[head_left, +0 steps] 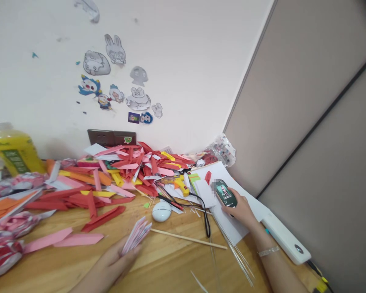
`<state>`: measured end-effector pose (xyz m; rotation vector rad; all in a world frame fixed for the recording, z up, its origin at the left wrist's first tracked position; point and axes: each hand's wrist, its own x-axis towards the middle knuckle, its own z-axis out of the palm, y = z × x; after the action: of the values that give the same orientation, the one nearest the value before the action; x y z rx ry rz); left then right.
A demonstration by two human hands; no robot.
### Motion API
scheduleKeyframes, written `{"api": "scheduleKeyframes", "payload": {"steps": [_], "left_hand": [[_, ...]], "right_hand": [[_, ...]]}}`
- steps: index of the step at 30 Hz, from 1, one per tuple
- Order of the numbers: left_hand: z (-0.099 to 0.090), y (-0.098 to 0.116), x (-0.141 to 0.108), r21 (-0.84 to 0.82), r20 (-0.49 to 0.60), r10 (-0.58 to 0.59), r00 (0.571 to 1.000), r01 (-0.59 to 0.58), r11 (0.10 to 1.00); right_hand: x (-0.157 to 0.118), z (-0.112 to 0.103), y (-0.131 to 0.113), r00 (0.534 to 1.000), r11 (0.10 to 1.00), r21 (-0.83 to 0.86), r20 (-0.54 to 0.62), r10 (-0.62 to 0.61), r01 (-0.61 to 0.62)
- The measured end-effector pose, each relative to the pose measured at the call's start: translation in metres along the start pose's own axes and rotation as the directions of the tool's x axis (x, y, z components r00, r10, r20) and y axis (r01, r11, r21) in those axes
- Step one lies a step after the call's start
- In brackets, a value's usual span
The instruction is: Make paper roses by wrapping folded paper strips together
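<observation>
My left hand (122,256) is closed round a small stack of folded pink and white paper (137,235), low over the wooden table (171,264). Over on the right, my right hand (242,209) grips a phone (226,193) whose screen is lit with a picture; part of the view beside it is pixelated. White paper sheets (242,234) lie under the phone. Between the hands are a white rounded mouse-like object (161,211) and a thin wooden stick (189,237). Behind them rests a yellow glue gun (180,184) with a black cord.
Folded red, pink and yellow paper strips (134,162) are heaped along the wall. A yellow bottle (16,152) stands at the left, near crumpled paper pieces (9,232). A long white device (286,241) lies by the grey partition (317,162). Thin wires (239,260) cross the right side.
</observation>
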<state>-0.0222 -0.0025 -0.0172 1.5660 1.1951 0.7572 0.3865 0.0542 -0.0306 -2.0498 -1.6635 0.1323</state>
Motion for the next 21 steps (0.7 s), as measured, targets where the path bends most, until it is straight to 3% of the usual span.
{"api": "scheduleKeyframes", "payload": {"steps": [6,11,18,21], "left_hand": [[0.001,-0.002,0.0,-0.021,-0.017,0.03,0.999,-0.03,0.999],[0.004,-0.01,0.001,-0.103,0.017,-0.021,1.0,0.022,0.994],[0.01,-0.01,0.003,-0.143,-0.023,0.02,1.0,-0.023,0.989],[0.011,-0.011,0.004,-0.245,0.004,0.045,0.999,-0.043,0.969]], "right_hand": [[0.001,0.005,-0.006,0.998,0.998,-0.034,-0.029,-0.057,0.056],[0.012,0.012,-0.019,0.998,0.997,-0.081,-0.068,-0.006,0.001],[0.03,0.019,-0.042,0.994,0.986,-0.137,-0.067,0.091,-0.099],[0.031,0.02,-0.048,0.992,0.985,-0.133,-0.078,0.097,-0.107]]}}
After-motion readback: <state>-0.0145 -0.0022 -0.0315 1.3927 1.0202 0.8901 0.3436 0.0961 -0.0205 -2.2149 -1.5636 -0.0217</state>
